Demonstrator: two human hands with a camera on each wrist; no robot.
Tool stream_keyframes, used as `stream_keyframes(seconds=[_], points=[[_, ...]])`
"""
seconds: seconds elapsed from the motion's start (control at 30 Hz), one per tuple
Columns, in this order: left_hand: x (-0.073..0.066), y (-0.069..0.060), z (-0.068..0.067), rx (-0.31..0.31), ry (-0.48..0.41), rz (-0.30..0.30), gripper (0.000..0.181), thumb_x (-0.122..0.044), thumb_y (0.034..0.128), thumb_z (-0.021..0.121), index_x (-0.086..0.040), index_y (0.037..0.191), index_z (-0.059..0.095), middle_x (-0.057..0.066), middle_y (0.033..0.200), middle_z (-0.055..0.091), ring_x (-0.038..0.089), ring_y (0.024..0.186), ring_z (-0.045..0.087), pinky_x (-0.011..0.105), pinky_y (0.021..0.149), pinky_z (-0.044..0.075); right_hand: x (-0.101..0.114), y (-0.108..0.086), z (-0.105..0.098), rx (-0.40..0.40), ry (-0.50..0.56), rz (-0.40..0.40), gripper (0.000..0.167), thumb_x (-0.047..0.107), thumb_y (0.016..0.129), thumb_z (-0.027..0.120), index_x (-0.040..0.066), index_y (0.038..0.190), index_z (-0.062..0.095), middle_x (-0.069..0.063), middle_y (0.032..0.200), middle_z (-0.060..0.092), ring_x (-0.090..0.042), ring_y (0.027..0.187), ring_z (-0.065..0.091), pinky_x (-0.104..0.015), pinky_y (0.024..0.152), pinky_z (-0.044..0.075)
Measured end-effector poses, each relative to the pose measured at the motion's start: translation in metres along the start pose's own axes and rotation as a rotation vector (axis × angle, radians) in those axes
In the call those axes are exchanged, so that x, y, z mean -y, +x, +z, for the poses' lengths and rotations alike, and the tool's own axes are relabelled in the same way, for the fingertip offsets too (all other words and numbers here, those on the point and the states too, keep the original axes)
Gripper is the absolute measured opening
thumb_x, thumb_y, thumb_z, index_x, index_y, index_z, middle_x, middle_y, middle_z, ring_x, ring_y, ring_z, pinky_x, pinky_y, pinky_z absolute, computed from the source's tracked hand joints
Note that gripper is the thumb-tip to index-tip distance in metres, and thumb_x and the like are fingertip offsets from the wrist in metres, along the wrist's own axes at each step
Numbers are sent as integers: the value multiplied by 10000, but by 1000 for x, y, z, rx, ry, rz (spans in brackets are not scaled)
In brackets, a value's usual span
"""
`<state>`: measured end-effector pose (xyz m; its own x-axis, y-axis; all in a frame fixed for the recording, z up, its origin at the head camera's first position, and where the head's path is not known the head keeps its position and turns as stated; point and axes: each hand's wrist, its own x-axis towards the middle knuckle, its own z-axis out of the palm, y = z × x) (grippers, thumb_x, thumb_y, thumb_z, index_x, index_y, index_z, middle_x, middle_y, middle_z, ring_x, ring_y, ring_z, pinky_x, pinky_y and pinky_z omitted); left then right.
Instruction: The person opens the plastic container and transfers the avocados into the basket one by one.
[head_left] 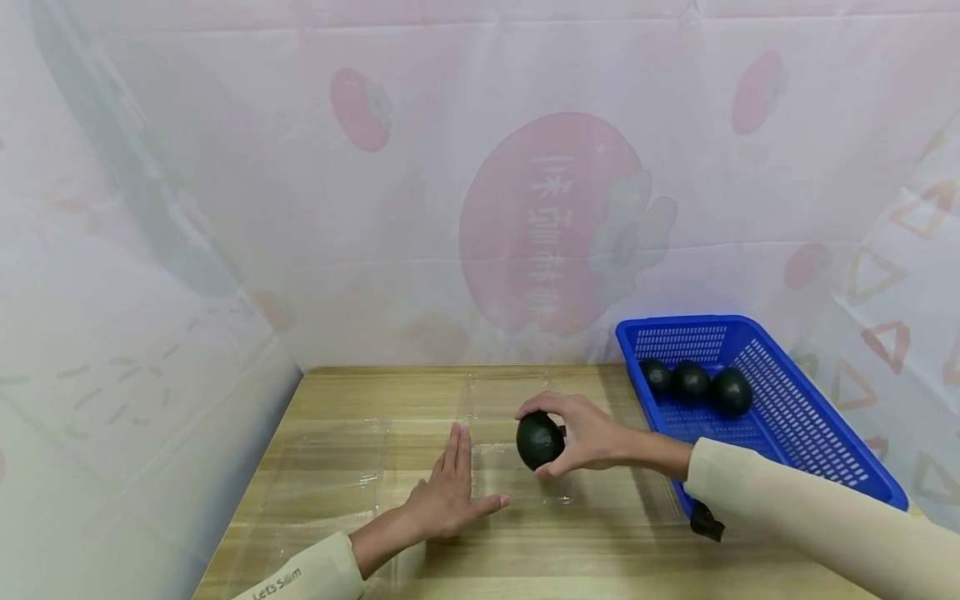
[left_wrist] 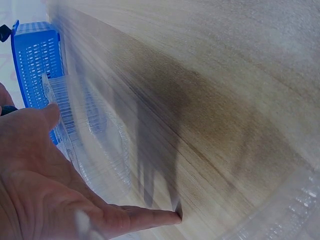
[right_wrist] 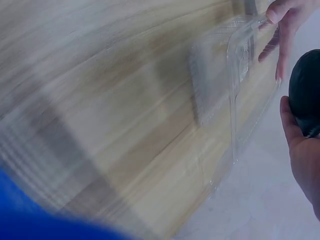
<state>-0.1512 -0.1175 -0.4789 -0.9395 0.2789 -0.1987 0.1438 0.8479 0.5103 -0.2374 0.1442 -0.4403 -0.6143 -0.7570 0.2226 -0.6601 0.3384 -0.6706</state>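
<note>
In the head view my right hand [head_left: 592, 432] grips a dark green avocado [head_left: 539, 441] between thumb and fingers. The fruit is held above a clear plastic clamshell box [head_left: 513, 487], whose lid [head_left: 506, 392] lies folded back toward the wall. My left hand [head_left: 444, 500] is at the box's left side, fingers straight and thumb stretched toward its near edge. In the left wrist view the left thumb [left_wrist: 51, 115] is against the box rim. The right wrist view shows the avocado [right_wrist: 306, 92] cut off by the frame edge, with fingers around it.
A blue perforated basket [head_left: 832, 421] stands on the right of the wooden table [head_left: 555, 558], with several avocados [head_left: 731, 392] inside. More clear plastic boxes [head_left: 322, 467] lie at the left. A printed cloth wall [head_left: 420, 275] closes off the back and sides.
</note>
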Motion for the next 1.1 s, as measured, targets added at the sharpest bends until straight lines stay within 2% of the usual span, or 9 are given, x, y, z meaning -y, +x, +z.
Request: stream_keyframes(seconds=[0.23,0.37,0.63,0.9,1.1], points=[[4,1,1,6,-10,17,1210,-660,970,653,78,1663,-10,283,1746,-63,572,1491,325,807,947,439,-1,-8,-12,3,85,11,697,174,718,968,97,1337,656,-144,1325,659,-284,1164,637,-327,803,609],[5,0,1,3,-12,18,1210,-663,971,649,74,1663,-16,279,1746,-70,570,1495,320,818,951,426,-2,-11,-19,-1,96,9,684,171,727,966,104,1334,658,-141,1333,648,-287,1174,624,-321,803,611],[1,-1,0,-4,1,-1,1210,-654,966,667,73,1665,-1,271,1749,-60,559,1497,330,808,961,432,-3,-17,-34,-21,47,-3,682,176,737,966,147,1347,661,-111,1351,665,-295,1182,632,-324,795,616],[1,-2,0,-7,-4,6,1201,-628,971,676,90,1658,3,291,1741,-57,580,1489,324,827,965,415,-6,-28,-48,-84,-25,64,695,207,712,971,192,1342,679,-69,1360,673,-264,1174,644,-410,788,627],[1,-3,0,-9,-7,12,1206,-632,968,680,92,1658,6,292,1740,-57,582,1483,333,836,945,417,-8,-38,-56,-110,-45,82,730,290,703,979,206,1359,668,-67,1388,662,-283,1204,642,-387,782,623]])
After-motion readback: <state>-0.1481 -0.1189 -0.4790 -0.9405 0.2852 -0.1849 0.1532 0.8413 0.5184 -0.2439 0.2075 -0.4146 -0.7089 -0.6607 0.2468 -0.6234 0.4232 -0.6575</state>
